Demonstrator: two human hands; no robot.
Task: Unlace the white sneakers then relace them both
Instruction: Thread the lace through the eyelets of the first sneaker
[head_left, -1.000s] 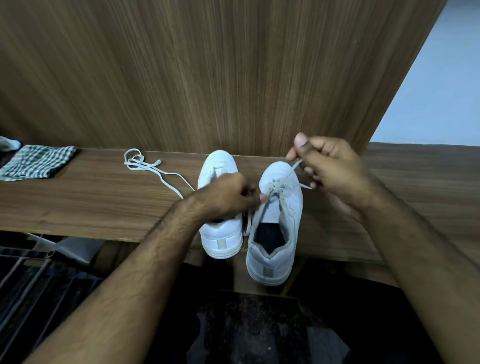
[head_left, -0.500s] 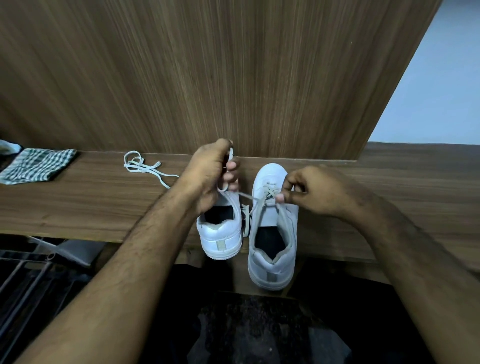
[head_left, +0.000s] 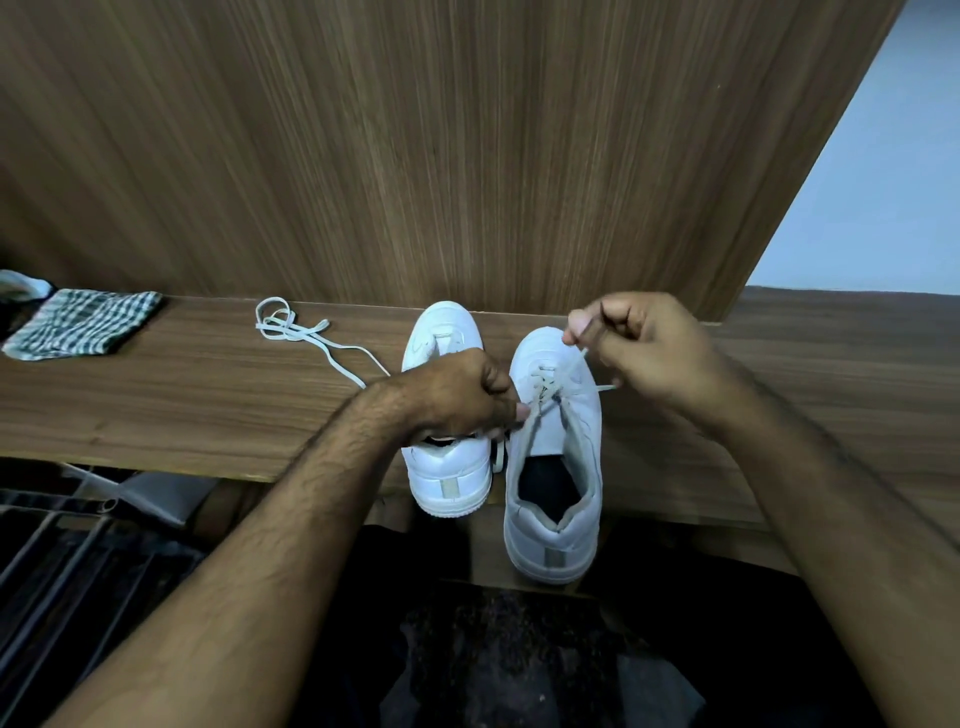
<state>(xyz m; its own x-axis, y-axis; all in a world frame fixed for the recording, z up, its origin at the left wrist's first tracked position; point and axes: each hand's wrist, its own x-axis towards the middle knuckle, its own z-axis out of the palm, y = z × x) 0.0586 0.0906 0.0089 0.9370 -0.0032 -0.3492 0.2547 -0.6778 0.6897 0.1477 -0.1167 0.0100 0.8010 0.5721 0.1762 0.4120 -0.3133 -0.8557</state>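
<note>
The right hand (head_left: 644, 348) is raised just above the toe of the right-hand sneaker (head_left: 556, 457), thumb and forefinger pinching one end of the shoelace (head_left: 571, 364), which runs taut from the pinch down to the eyelets beneath it; the pull looks meant to draw slack through the lower holes; the left hand (head_left: 457, 400) sits curled over the mouth of the left-hand sneaker (head_left: 447, 467), its fingertips pressed together at the inner eyelet row of the other shoe, apparently gripping the lace's other run or steadying the flap, though the exact hold is hidden by the knuckles; so one hand anchors while the other tensions. Both sneakers stand side by side on the wooden shelf (head_left: 182, 405), long axes running away from the person, toes toward the wood panel (head_left: 467, 156) beyond the hands, heels overhanging the near edge below the wrists; the shoe under the right hand sits nearer the person. A loose lace (head_left: 296, 332) lies coiled on the shelf well to the outside of the left hand, judged to belong to the bare sneaker; further out that way rests a folded checked cloth (head_left: 83, 322). By the look of it, only the lowest crossings are threaded, so relacing is early.
</note>
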